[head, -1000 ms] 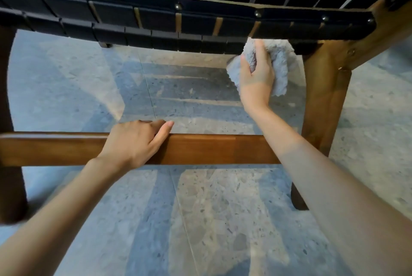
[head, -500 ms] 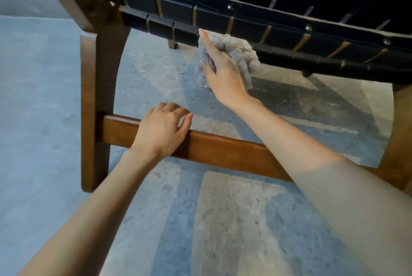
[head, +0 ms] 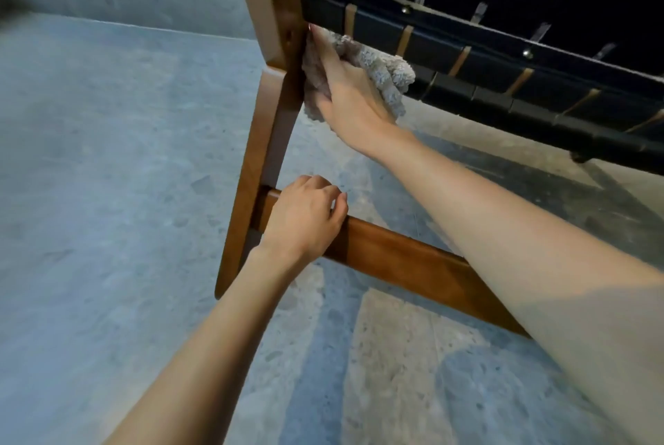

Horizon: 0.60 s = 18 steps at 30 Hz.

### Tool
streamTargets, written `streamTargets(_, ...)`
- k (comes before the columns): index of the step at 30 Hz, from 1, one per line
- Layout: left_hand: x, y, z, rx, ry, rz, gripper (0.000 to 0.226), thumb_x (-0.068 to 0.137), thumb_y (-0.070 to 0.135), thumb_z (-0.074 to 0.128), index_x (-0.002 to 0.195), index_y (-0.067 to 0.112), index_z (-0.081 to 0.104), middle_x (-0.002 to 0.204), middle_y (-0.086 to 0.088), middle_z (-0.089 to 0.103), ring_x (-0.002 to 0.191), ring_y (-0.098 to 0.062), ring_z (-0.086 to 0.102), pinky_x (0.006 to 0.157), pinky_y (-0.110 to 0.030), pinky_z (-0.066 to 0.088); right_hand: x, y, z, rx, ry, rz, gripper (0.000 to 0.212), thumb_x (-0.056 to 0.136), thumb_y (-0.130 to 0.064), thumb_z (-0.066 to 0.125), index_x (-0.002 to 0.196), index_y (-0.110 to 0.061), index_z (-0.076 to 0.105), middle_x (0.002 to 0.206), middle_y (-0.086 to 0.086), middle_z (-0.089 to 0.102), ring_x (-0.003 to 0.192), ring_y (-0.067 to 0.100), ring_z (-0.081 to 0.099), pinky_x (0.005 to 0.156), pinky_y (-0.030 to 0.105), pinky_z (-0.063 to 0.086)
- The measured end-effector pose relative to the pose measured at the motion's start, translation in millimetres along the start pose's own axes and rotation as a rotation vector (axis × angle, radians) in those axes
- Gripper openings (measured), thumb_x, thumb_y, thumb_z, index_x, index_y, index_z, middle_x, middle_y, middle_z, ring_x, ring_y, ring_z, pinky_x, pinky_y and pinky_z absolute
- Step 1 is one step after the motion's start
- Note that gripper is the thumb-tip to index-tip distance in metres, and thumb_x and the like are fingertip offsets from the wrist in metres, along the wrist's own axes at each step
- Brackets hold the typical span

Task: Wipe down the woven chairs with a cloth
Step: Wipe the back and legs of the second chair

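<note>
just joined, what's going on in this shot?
A person is wiping a chair. The right hand holds a bunched cloth against the wooden leg, right where the black woven seat meets it. The left hand grips the lower crossbar, apparently steadying the chair.

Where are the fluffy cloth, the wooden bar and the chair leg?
cloth [head: 390,72]: head view, on its fluffy bunched right side.
wooden bar [head: 406,261]: head view, on its bare front face.
chair leg [head: 258,164]: head view, midway down its side face.
</note>
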State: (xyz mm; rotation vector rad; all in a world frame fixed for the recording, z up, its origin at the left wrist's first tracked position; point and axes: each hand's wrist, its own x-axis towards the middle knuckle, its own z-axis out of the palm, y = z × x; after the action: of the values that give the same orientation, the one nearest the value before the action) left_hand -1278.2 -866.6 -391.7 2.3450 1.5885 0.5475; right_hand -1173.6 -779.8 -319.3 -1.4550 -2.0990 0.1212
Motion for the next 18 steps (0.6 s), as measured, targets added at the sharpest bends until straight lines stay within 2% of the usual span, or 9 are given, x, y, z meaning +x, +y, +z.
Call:
streamTargets(2,-0.6,-1.1,-0.6,-0.003,0.012,-0.005,0.038,0.101,0.031,0.035,0.107,0.013,0.069,0.114,-0.003,0.064,0.105,-0.017,0.053,0.09,-0.027,0.038,7.1,1.9,0.6,-0.049,-0.028,0.008,0.059,0.096,-0.011,0.042,0.152,-0.013,0.021,0.119,0.019,0.059,0.101,0.032,0.06,0.078,0.024,0.039)
streamTargets(4,-0.5,-0.2,0.6,0.005,0.013,-0.012,0.041,0.101,0.031,0.033,0.104,0.013,0.07,0.11,-0.002,0.066,0.099,-0.015,0.055,0.086,-0.026,0.037,7.1,3.6,-0.8,-0.059,0.006,0.009,0.058,0.096,-0.01,0.043,0.15,-0.015,0.027,0.111,0.019,0.063,0.091,0.032,0.06,0.072,0.027,0.037)
streamTargets(6,-0.4,1.6,2.5,0.011,0.01,-0.022,0.042,0.102,0.032,0.031,0.102,0.015,0.07,0.107,-0.001,0.066,0.096,-0.015,0.055,0.085,-0.026,0.037,2.7,3.7,1.6,-0.032,0.039,0.018,0.056,0.095,-0.014,0.044,0.147,-0.028,0.031,0.096,0.014,0.061,0.079,0.027,0.055,0.071,0.031,0.041)
streamTargets(8,-0.1,4.0,3.7,0.006,0.01,-0.029,0.042,0.102,0.032,0.031,0.101,0.015,0.07,0.105,-0.001,0.066,0.094,-0.016,0.056,0.085,-0.028,0.039,-2.2,1.5,3.7,0.035,0.073,0.055,0.043,0.096,-0.027,0.039,0.13,-0.053,0.036,0.089,0.007,0.057,0.079,0.023,0.055,0.077,0.04,0.05)
streamTargets(9,0.0,5.4,4.2,0.0,0.008,-0.025,0.041,0.102,0.032,0.031,0.102,0.015,0.069,0.105,-0.002,0.066,0.094,-0.017,0.056,0.086,-0.029,0.041,-4.0,2.0,4.6,0.035,0.093,0.081,0.039,0.097,-0.031,0.036,0.126,-0.057,0.039,0.089,0.007,0.06,0.08,0.025,0.058,0.079,0.045,0.051)
streamTargets(11,0.0,9.7,5.4,-0.018,0.004,-0.013,0.039,0.101,0.032,0.033,0.106,0.015,0.068,0.106,-0.002,0.065,0.096,-0.018,0.055,0.086,-0.031,0.043,-8.9,2.6,3.1,-0.041,0.117,0.146,0.054,0.099,-0.019,0.038,0.144,-0.046,0.027,0.095,0.01,0.063,0.084,0.027,0.06,0.079,0.045,0.052)
streamTargets(12,-0.5,12.7,6.2,-0.023,0.004,-0.008,0.038,0.101,0.032,0.034,0.107,0.015,0.067,0.107,-0.002,0.064,0.097,-0.018,0.055,0.086,-0.031,0.044,-12.9,4.5,1.2,-0.099,0.127,0.16,0.062,0.098,-0.01,0.04,0.149,-0.041,0.02,0.099,0.011,0.063,0.087,0.027,0.06,0.077,0.045,0.052)
streamTargets(14,-2.2,19.2,8.5,-0.016,0.009,-0.003,0.037,0.101,0.031,0.034,0.108,0.015,0.067,0.108,-0.001,0.064,0.099,-0.017,0.054,0.086,-0.031,0.045,-21.0,10.4,-4.7,-0.146,0.154,0.156,0.069,0.095,0.002,0.043,0.151,-0.033,0.021,0.101,0.013,0.064,0.088,0.03,0.06,0.075,0.046,0.054)
streamTargets(18,-3.0,35.5,15.1,0.0,0.021,0.005,0.035,0.101,0.03,0.036,0.109,0.016,0.066,0.109,-0.001,0.063,0.1,-0.017,0.053,0.084,-0.031,0.046,-35.7,23.4,-17.4,-0.198,0.197,0.147,0.066,0.094,0.001,0.048,0.151,-0.025,0.025,0.106,0.016,0.066,0.094,0.03,0.062,0.079,0.047,0.054)
